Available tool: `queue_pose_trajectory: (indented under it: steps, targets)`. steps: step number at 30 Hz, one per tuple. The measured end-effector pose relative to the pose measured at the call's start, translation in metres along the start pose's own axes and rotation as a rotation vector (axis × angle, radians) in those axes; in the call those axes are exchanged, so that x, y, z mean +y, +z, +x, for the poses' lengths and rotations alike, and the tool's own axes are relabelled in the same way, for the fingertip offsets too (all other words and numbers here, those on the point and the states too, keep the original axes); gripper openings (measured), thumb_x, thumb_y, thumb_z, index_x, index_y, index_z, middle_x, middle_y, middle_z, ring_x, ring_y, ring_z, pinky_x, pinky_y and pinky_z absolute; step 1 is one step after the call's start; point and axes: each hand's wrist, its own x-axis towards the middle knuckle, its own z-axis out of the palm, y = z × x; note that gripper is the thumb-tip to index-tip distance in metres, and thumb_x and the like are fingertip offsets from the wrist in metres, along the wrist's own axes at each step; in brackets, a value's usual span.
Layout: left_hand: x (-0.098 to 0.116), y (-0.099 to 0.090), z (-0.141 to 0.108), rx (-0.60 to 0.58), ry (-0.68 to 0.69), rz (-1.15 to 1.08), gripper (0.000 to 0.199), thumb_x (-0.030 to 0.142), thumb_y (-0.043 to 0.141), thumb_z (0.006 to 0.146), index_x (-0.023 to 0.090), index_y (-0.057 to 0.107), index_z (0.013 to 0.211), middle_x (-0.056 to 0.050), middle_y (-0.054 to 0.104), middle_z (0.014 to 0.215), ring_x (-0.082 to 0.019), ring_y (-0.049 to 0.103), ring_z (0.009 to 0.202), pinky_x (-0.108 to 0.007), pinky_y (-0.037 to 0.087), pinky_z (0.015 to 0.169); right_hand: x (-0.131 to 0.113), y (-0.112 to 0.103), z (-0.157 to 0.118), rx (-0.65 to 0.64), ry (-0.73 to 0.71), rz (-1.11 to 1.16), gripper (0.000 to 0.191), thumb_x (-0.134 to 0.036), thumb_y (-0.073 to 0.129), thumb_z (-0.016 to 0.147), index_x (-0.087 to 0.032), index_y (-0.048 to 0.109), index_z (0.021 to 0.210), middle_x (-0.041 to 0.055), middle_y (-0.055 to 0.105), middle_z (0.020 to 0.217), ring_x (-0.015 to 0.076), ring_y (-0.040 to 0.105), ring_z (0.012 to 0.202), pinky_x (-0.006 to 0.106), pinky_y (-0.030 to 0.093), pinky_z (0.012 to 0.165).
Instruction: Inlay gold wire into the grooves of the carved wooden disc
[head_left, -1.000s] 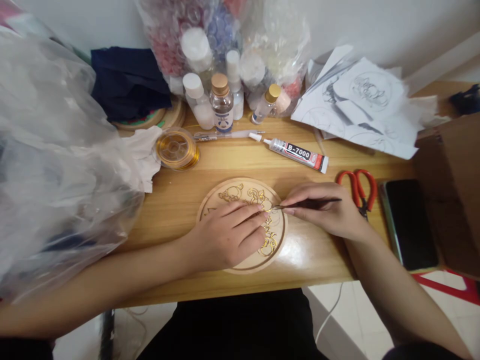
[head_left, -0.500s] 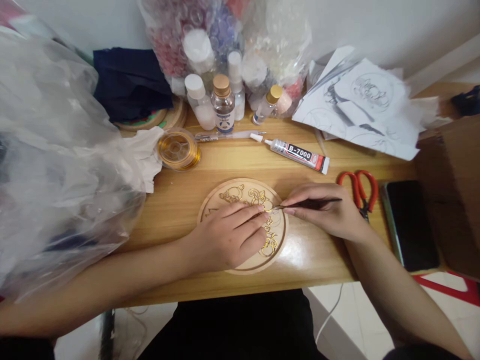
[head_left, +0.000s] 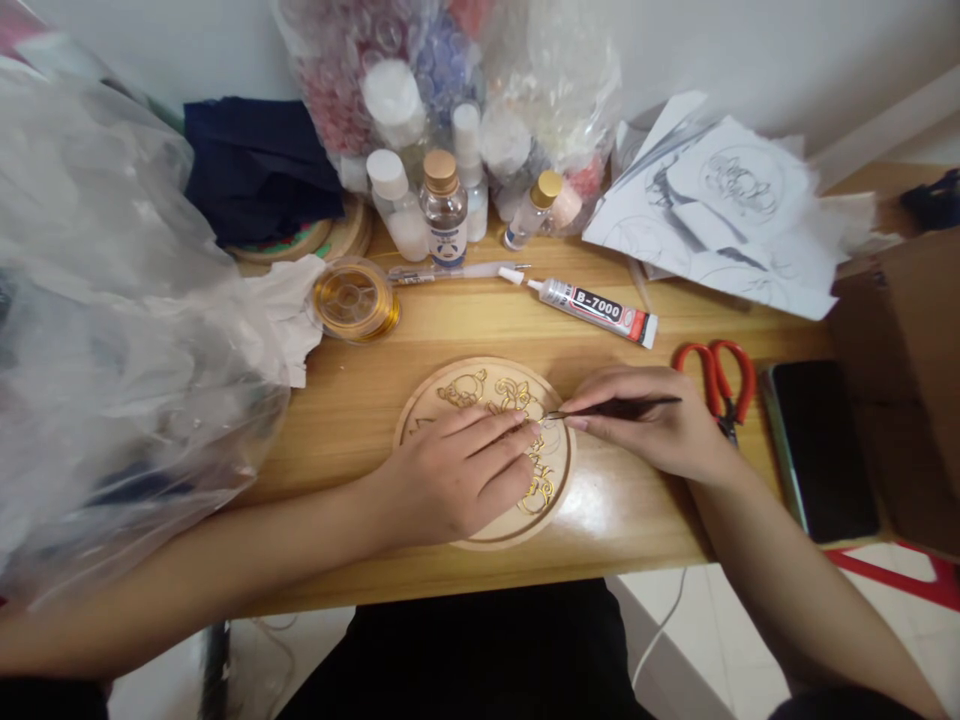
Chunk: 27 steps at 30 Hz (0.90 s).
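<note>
A round wooden plate (head_left: 429, 388) lies on the table, with gold wire figures (head_left: 536, 492) on its face. My left hand (head_left: 465, 470) rests flat across the plate, fingers extended and pointing right, covering part of the wire. At the plate's right edge my right hand (head_left: 649, 420) pinches dark tweezers (head_left: 626, 406); their tip touches the plate's face near my left fingertips. Whether anything sits between the tips is too small to tell. Faint pencil lines show on the wood just below the tip.
A spool of gold wire (head_left: 355, 300), a B-7000 glue tube (head_left: 598, 310) and small bottles (head_left: 447, 225) stand or lie behind the plate. Red-handled pliers (head_left: 721, 385) and a phone (head_left: 820, 450) are at right. A plastic bag (head_left: 135, 330) fills the left; paper drawings (head_left: 720, 210) lie back right.
</note>
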Motion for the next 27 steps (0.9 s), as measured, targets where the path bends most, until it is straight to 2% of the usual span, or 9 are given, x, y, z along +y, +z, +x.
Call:
queue_pose_trajectory:
  steps: [5,10,27]
  targets:
    - [0.0002,0.0009,-0.0008,0.038,-0.010,-0.016,0.007,0.014,0.053,0.087,0.013,0.060,0.088,-0.010,0.070,0.107,-0.022,0.065,0.104,-0.036,0.054,0.087,-0.0002,0.0005,-0.0004,0.006,0.026,-0.015,0.008,-0.030,0.073,0.074,-0.025,0.073,0.079,0.0013,0.072,0.077,0.0155,0.067,0.071,0.027,0.054,0.059]
    - [0.0003,0.0006,-0.0025,-0.008,-0.001,-0.022,0.008,0.015,0.056,0.086,0.011,0.060,0.092,-0.012,0.069,0.110,-0.023,0.062,0.108,-0.037,0.051,0.090,0.0000,0.0003,-0.0005,0.016,0.016,0.003,0.009,-0.030,0.073,0.073,-0.024,0.073,0.080,0.0018,0.072,0.077,0.0154,0.067,0.071,0.027,0.055,0.059]
    - [0.0016,-0.0001,0.0003,-0.022,0.006,0.043,0.007,0.015,0.054,0.087,0.012,0.060,0.089,-0.009,0.070,0.106,-0.021,0.064,0.105,-0.036,0.050,0.090,0.0022,-0.0002,-0.0002,-0.020,-0.032,0.005,0.007,-0.022,0.073,0.074,-0.025,0.073,0.081,-0.0004,0.072,0.077,0.0135,0.067,0.071,0.025,0.054,0.062]
